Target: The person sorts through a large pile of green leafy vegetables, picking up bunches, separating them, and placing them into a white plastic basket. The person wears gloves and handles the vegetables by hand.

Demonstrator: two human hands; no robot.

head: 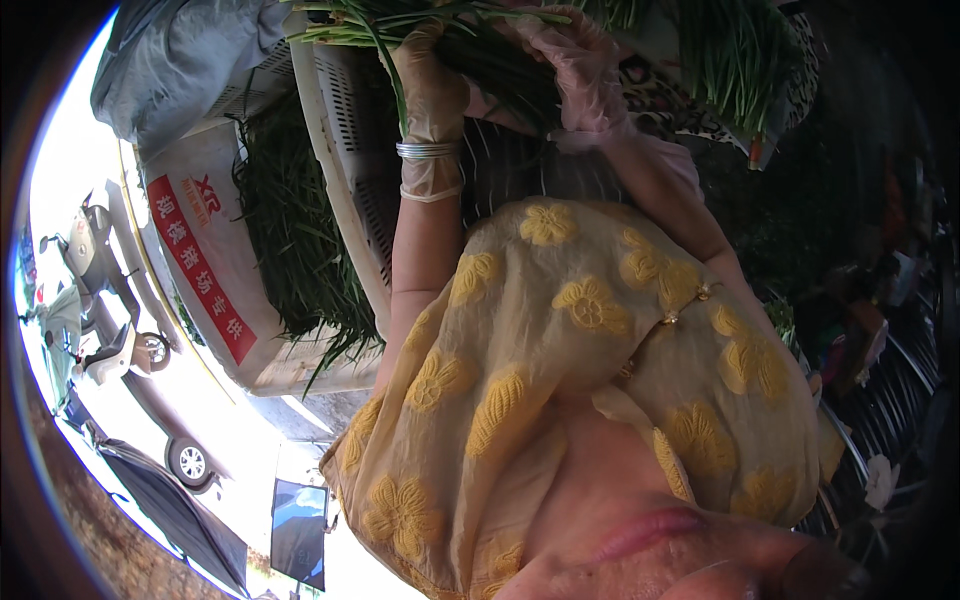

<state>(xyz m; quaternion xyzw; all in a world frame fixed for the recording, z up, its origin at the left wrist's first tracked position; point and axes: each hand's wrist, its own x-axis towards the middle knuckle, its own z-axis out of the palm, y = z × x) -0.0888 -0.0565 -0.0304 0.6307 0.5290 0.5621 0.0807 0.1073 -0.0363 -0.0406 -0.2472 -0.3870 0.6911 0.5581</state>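
Observation:
At the top edge, a bunch of long green stalks with pale ends, probably garlic chives (367, 31), lies across both hands. My left hand (429, 79), in a thin clear plastic glove with silver bangles over its wrist, is closed around the stalks. My right hand (577, 64), in a pinkish clear glove, has its fingers curled on the same greens, with leaves hanging between the hands. The fingertips of both hands are partly hidden by leaves. Dark striped cloth (525, 169) covers the lap below them.
Left of my arm stands a white plastic crate (330, 142) with loose green leaves (300, 232) and a printed sack (199, 247). More chives (739, 64) lie on leopard-print cloth (802, 71) at upper right. A scooter (112, 300) and a car wheel (189, 461) are outside, far left.

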